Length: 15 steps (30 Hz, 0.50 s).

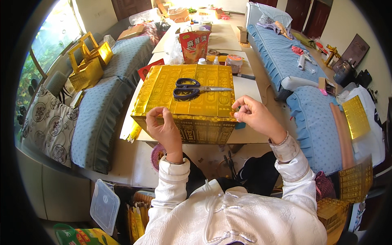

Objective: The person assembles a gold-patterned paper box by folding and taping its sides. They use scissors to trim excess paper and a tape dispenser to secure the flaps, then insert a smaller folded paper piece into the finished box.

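A large gold paper-covered box (212,106) with embossed patterns stands on the table in front of me. Scissors (190,89) with dark blue handles lie on its top, blades pointing right. My left hand (164,130) is at the box's near edge, thumb and forefinger pinched together. At the near right corner my right hand (258,116) also pinches, with something small and brownish at its fingertips. A narrow patterned gold trim (196,118) runs along the near top edge between both hands. Whether either hand grips this trim cannot be made out.
Behind the box stand a red food packet (194,47), a clear jar (234,63) and small white bottles. Blue-covered sofas flank the table; gold paper baskets (86,73) sit on the left one. A pink basket (157,156) is under the table. Gold folded pieces (355,179) stand at my right.
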Tool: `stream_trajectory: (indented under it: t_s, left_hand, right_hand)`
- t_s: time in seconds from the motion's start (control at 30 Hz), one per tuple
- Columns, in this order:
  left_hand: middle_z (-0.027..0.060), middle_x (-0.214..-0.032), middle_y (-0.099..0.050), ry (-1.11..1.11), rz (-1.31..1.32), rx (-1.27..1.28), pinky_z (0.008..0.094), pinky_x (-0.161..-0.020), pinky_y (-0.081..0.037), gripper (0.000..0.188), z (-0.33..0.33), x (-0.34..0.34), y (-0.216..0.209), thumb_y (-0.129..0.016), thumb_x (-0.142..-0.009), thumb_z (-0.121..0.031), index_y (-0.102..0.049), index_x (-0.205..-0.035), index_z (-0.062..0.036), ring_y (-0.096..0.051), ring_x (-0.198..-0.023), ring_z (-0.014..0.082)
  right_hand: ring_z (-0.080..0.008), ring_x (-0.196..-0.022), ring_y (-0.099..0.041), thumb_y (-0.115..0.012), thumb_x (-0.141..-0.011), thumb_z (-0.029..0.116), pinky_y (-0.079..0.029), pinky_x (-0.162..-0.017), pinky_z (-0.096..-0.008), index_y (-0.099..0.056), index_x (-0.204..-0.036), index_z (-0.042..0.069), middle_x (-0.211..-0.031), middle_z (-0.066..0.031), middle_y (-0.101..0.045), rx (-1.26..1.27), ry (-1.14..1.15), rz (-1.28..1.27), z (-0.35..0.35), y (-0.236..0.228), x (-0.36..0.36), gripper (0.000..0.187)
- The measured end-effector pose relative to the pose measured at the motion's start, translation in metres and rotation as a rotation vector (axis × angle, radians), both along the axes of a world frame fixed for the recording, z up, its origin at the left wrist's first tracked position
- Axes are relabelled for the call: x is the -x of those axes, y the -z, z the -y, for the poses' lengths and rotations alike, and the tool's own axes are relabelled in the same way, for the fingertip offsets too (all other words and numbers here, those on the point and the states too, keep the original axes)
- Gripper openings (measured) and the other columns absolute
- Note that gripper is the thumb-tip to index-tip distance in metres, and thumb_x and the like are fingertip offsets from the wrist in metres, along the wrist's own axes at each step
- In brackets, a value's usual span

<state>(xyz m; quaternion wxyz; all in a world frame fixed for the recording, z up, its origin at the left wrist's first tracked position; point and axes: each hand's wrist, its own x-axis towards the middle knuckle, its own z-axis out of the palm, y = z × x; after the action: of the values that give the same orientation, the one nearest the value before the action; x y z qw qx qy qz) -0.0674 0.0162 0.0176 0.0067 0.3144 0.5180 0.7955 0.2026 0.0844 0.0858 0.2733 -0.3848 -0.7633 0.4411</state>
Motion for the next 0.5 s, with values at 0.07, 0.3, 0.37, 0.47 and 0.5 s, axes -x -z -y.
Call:
stream_trajectory:
  t_s: [0.07,0.3,0.37,0.47,0.5]
  left_hand:
    - [0.0036,-0.092,-0.065,-0.024,0.005,0.027,0.0300,-0.082,-0.048,0.006,-0.001,0.005,0.003,-0.072,-0.093,-0.003,-0.066,-0.093,-0.0028,-0.057,-0.087,0.0144]
    - [0.0049,-0.091,-0.066,-0.102,-0.118,0.085,0.0386,-0.091,-0.044,0.007,0.000,0.012,0.008,-0.073,-0.091,-0.005,-0.066,-0.092,-0.0043,-0.057,-0.094,0.0236]
    - [0.0048,-0.091,-0.066,-0.112,-0.151,0.099,0.0392,-0.092,-0.044,0.007,0.001,0.013,0.006,-0.073,-0.090,-0.005,-0.067,-0.091,-0.0045,-0.057,-0.095,0.0241]
    - [0.0050,-0.091,-0.066,-0.120,-0.183,0.129,0.0397,-0.091,-0.044,0.007,0.001,0.013,0.004,-0.074,-0.089,-0.005,-0.067,-0.089,-0.0044,-0.057,-0.095,0.0247]
    - [0.0051,-0.091,-0.066,-0.120,-0.191,0.139,0.0398,-0.091,-0.044,0.007,0.001,0.014,0.004,-0.074,-0.088,-0.005,-0.067,-0.089,-0.0044,-0.057,-0.095,0.0248]
  right_hand:
    - [-0.0067,-0.075,-0.059,-0.072,-0.097,0.008,-0.050,-0.069,-0.0255,-0.060,-0.110,0.002,-0.083,0.0000,-0.065,0.033,0.005,0.019,-0.001,-0.003,0.003,0.019]
    - [-0.0061,-0.075,-0.061,-0.072,-0.097,0.007,-0.050,-0.067,-0.0231,-0.057,-0.098,0.003,-0.083,-0.0001,-0.065,0.021,0.012,0.130,-0.006,-0.009,0.009,0.015]
    - [-0.0064,-0.075,-0.061,-0.072,-0.097,0.008,-0.051,-0.067,-0.0233,-0.058,-0.098,0.003,-0.083,-0.0003,-0.065,0.022,0.022,0.131,-0.008,-0.006,0.008,0.015]
    - [-0.0067,-0.075,-0.061,-0.072,-0.097,0.008,-0.051,-0.067,-0.0235,-0.058,-0.097,0.003,-0.083,-0.0007,-0.066,0.042,0.016,0.116,-0.010,-0.004,0.007,0.015]
    - [-0.0067,-0.075,-0.061,-0.072,-0.097,0.008,-0.051,-0.067,-0.0236,-0.058,-0.097,0.003,-0.084,-0.0009,-0.066,0.051,0.010,0.108,-0.010,-0.004,0.007,0.015]
